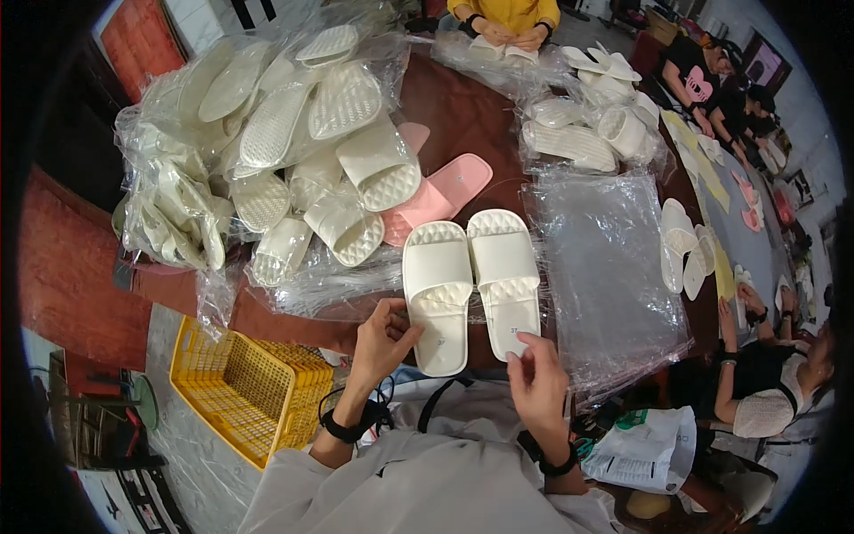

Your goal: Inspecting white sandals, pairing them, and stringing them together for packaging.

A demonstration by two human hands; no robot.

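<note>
A pair of white slippers lies side by side in front of me, toes pointing away, with quilted footbeds and wide straps. My left hand point(384, 343) has its thumb over the outer edge of the left slipper point(439, 338), fingers curled beside it. At the heel of the right slipper point(511, 325), my right hand point(539, 384) pinches the edge between thumb and fingers. Just beyond the pair is a pink slipper point(458, 185), partly covered by white ones. Clear plastic bags point(614, 267) are stacked flat to the right.
Bagged white slippers point(267, 133) form a large heap on the left; more bagged slippers point(574, 142) lie at the far right. A yellow plastic basket point(236, 383) stands on the floor at left. Across the brown table point(445, 98) a person in yellow point(507, 22) holds slippers. Others work at right.
</note>
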